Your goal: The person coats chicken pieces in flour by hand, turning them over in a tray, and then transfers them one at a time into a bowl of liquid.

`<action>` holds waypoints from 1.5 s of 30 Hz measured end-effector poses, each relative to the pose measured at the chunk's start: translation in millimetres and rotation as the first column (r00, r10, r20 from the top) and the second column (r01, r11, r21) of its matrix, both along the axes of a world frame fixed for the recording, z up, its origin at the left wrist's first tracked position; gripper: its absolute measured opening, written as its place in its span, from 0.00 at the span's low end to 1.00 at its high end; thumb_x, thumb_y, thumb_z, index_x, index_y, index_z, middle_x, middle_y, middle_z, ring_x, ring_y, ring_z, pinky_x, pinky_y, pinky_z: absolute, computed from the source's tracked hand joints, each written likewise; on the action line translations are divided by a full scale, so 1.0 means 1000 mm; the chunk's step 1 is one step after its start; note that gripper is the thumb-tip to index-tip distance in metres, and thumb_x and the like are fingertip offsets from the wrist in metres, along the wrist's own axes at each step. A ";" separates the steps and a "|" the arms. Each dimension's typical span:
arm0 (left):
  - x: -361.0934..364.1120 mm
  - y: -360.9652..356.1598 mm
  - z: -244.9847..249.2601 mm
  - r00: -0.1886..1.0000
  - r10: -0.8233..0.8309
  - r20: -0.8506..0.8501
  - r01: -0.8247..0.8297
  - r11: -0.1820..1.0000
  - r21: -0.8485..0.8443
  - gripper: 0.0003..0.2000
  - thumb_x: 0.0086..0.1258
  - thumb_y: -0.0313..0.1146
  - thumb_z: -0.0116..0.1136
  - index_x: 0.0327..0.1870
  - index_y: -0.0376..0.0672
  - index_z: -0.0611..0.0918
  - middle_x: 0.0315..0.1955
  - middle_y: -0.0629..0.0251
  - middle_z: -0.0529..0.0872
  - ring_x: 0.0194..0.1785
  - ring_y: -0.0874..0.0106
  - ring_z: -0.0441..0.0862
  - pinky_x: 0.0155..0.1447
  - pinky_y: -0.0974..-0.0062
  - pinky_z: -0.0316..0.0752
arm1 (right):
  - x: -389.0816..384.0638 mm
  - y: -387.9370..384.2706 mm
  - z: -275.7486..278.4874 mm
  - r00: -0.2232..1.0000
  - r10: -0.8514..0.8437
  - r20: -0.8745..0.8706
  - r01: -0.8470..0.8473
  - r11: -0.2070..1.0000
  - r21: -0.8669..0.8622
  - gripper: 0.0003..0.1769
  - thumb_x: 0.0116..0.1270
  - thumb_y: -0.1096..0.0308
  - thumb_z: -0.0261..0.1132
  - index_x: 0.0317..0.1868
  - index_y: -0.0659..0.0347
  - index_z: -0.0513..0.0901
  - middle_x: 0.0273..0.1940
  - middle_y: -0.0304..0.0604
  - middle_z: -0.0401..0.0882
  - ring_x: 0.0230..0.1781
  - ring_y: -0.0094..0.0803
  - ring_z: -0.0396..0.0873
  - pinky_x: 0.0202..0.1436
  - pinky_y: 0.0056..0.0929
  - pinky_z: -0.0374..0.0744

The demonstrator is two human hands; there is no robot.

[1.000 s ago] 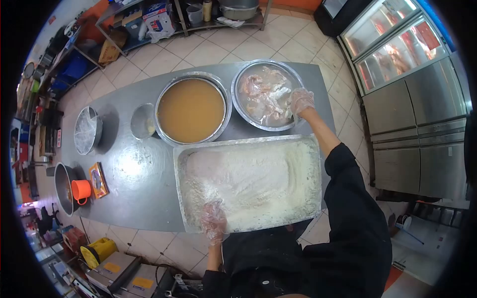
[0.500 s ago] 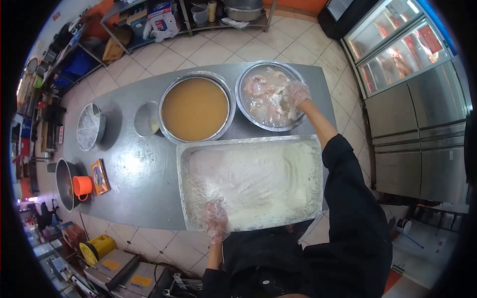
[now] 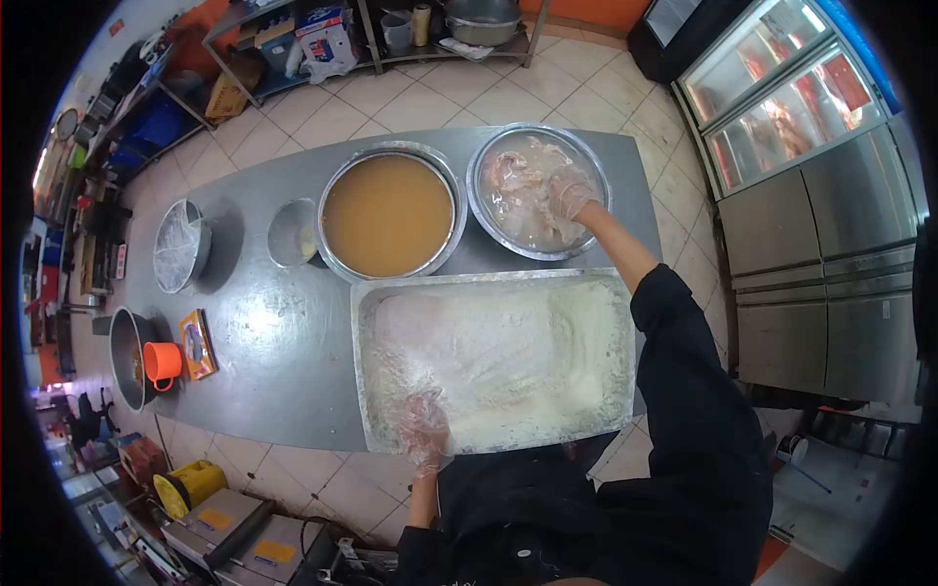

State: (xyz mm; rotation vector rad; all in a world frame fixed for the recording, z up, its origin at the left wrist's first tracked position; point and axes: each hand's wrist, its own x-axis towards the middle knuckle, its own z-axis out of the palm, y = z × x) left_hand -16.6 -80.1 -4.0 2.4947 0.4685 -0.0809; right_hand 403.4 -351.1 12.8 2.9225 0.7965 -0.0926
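Observation:
My right hand (image 3: 574, 193), in a clear plastic glove, is down in a round metal bowl (image 3: 474, 200). Its fingers close on raw chicken (image 3: 523, 176) in cloudy liquid, their tips partly hidden. Below the bowl lies a large rectangular metal tray (image 3: 356, 363) with a layer of white flour (image 3: 489, 342). At the tray's front left corner my gloved left hand (image 3: 423, 430) rests against the flour and the rim. Flour coats its fingers, and their shape is hard to make out.
Left of the chicken stands a metal bowl of orange-brown liquid (image 3: 388, 215). A small metal bowl (image 3: 291, 234), a mesh strainer (image 3: 181, 246), an orange mug (image 3: 161, 362) in a dark bowl (image 3: 125, 356) and an orange packet (image 3: 196, 345) sit on the steel table (image 3: 264, 386).
My right hand has moved a little left and deeper over the chicken, away from the bowl's right rim. My left hand stays in place at the tray.

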 end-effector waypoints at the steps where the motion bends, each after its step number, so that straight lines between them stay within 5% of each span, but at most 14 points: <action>1: -0.001 0.000 -0.001 1.000 -0.002 -0.001 0.002 1.000 -0.002 0.15 0.62 0.37 0.53 0.48 0.44 0.80 0.48 0.53 0.81 0.49 0.53 0.79 0.52 0.58 0.73 | 0.001 -0.003 -0.001 1.000 -0.002 -0.001 0.002 1.000 -0.002 0.14 0.52 0.60 0.60 0.29 0.63 0.84 0.34 0.56 0.82 0.39 0.47 0.81 0.45 0.42 0.77; 7: -0.006 0.000 -0.010 1.000 0.005 0.022 -0.006 0.999 0.034 0.17 0.63 0.37 0.53 0.51 0.43 0.78 0.48 0.52 0.80 0.51 0.53 0.78 0.53 0.60 0.73 | -0.014 -0.009 0.030 0.995 -0.009 -0.103 0.004 0.999 -0.054 0.15 0.50 0.58 0.63 0.30 0.62 0.85 0.35 0.55 0.82 0.41 0.47 0.81 0.45 0.42 0.77; 9: -0.010 -0.003 -0.021 0.999 0.012 -0.031 -0.007 0.987 0.163 0.17 0.63 0.37 0.52 0.52 0.42 0.77 0.50 0.51 0.79 0.52 0.54 0.78 0.53 0.60 0.73 | -0.031 -0.011 0.028 0.998 -0.006 -0.067 0.001 0.997 -0.080 0.16 0.50 0.57 0.63 0.30 0.62 0.85 0.36 0.54 0.82 0.41 0.47 0.81 0.45 0.41 0.77; 16: -0.007 0.002 -0.015 0.995 -0.085 -0.048 0.086 0.996 0.019 0.17 0.64 0.37 0.51 0.53 0.43 0.77 0.52 0.53 0.78 0.53 0.55 0.77 0.53 0.59 0.72 | -0.044 -0.022 0.021 0.997 -0.070 0.020 0.070 0.997 -0.018 0.15 0.51 0.57 0.62 0.28 0.60 0.85 0.34 0.54 0.83 0.39 0.47 0.81 0.44 0.41 0.78; 18: -0.011 -0.003 -0.029 0.968 -0.047 0.248 -0.032 0.951 0.307 0.11 0.59 0.33 0.57 0.42 0.43 0.80 0.41 0.54 0.82 0.43 0.56 0.81 0.46 0.63 0.77 | -0.035 -0.035 0.033 0.996 -0.085 0.021 0.086 0.994 -0.061 0.14 0.51 0.58 0.63 0.28 0.59 0.85 0.34 0.52 0.83 0.39 0.47 0.82 0.44 0.42 0.78; 21: -0.011 -0.003 -0.028 0.991 -0.006 0.136 -0.027 0.971 0.238 0.11 0.59 0.33 0.57 0.42 0.43 0.81 0.41 0.55 0.82 0.42 0.56 0.81 0.45 0.62 0.77 | -0.035 -0.045 0.013 0.991 -0.135 0.003 0.134 0.984 -0.119 0.14 0.51 0.57 0.63 0.28 0.59 0.86 0.33 0.51 0.83 0.38 0.46 0.82 0.44 0.41 0.78; 24: -0.008 -0.001 -0.025 0.968 -0.054 0.247 -0.006 0.972 0.236 0.12 0.57 0.32 0.57 0.43 0.43 0.81 0.40 0.55 0.82 0.41 0.56 0.81 0.45 0.62 0.76 | -0.038 -0.051 -0.004 0.995 -0.104 -0.010 0.102 0.987 -0.126 0.15 0.51 0.56 0.64 0.29 0.60 0.86 0.33 0.52 0.83 0.37 0.46 0.82 0.43 0.41 0.79; 28: -0.006 -0.002 -0.017 0.975 -0.026 0.219 -0.026 0.972 0.232 0.12 0.56 0.30 0.56 0.42 0.45 0.81 0.38 0.55 0.82 0.41 0.56 0.81 0.44 0.63 0.77 | -0.044 -0.040 0.040 0.987 -0.158 -0.042 0.149 0.975 -0.163 0.15 0.50 0.56 0.64 0.30 0.60 0.85 0.33 0.52 0.83 0.37 0.47 0.82 0.43 0.40 0.79; 31: -0.015 0.002 -0.028 0.999 -0.033 -0.033 0.036 0.994 0.100 0.19 0.62 0.37 0.54 0.52 0.39 0.77 0.51 0.52 0.79 0.50 0.53 0.78 0.53 0.59 0.73 | -0.038 -0.051 0.040 0.963 -0.239 -0.128 0.222 0.966 -0.135 0.13 0.53 0.62 0.61 0.34 0.60 0.85 0.37 0.52 0.83 0.43 0.47 0.82 0.44 0.42 0.79; 34: -0.016 0.000 -0.042 0.994 -0.105 0.012 0.094 0.934 0.344 0.19 0.62 0.37 0.54 0.53 0.40 0.76 0.53 0.53 0.77 0.50 0.53 0.78 0.53 0.58 0.73 | -0.037 -0.052 0.028 0.975 -0.207 -0.078 0.182 0.951 -0.251 0.13 0.52 0.61 0.62 0.33 0.59 0.86 0.36 0.51 0.84 0.42 0.46 0.82 0.43 0.42 0.79; 36: -0.005 -0.003 -0.012 0.966 -0.073 0.249 0.017 0.975 0.220 0.13 0.57 0.27 0.54 0.43 0.49 0.82 0.38 0.58 0.81 0.41 0.57 0.80 0.43 0.63 0.76 | -0.038 -0.051 0.022 0.987 -0.149 -0.053 0.134 0.967 -0.218 0.12 0.52 0.62 0.62 0.34 0.58 0.86 0.36 0.51 0.84 0.41 0.46 0.83 0.43 0.43 0.79; 40: -0.005 -0.002 -0.013 0.968 -0.013 0.249 -0.031 0.984 0.174 0.13 0.56 0.28 0.54 0.43 0.48 0.81 0.38 0.57 0.81 0.41 0.57 0.80 0.43 0.63 0.76 | -0.022 -0.060 0.015 0.985 -0.159 -0.064 0.145 0.974 -0.175 0.16 0.50 0.58 0.62 0.32 0.62 0.85 0.35 0.53 0.83 0.37 0.47 0.81 0.43 0.42 0.79; 43: -0.007 0.001 -0.014 0.996 -0.044 0.078 0.034 0.991 0.133 0.16 0.63 0.37 0.53 0.51 0.45 0.78 0.46 0.55 0.81 0.45 0.54 0.80 0.47 0.61 0.76 | 0.001 -0.065 0.013 0.984 -0.170 -0.058 0.163 0.980 -0.116 0.17 0.51 0.55 0.62 0.33 0.59 0.85 0.37 0.52 0.82 0.39 0.47 0.81 0.44 0.42 0.78; 45: -0.004 0.000 -0.010 0.994 -0.018 0.110 0.005 0.994 0.108 0.14 0.63 0.36 0.54 0.48 0.45 0.80 0.43 0.54 0.82 0.42 0.54 0.81 0.45 0.63 0.76 | 0.010 -0.066 0.012 0.975 -0.220 -0.029 0.221 0.974 0.057 0.17 0.52 0.52 0.61 0.34 0.54 0.85 0.37 0.51 0.82 0.40 0.46 0.80 0.46 0.42 0.77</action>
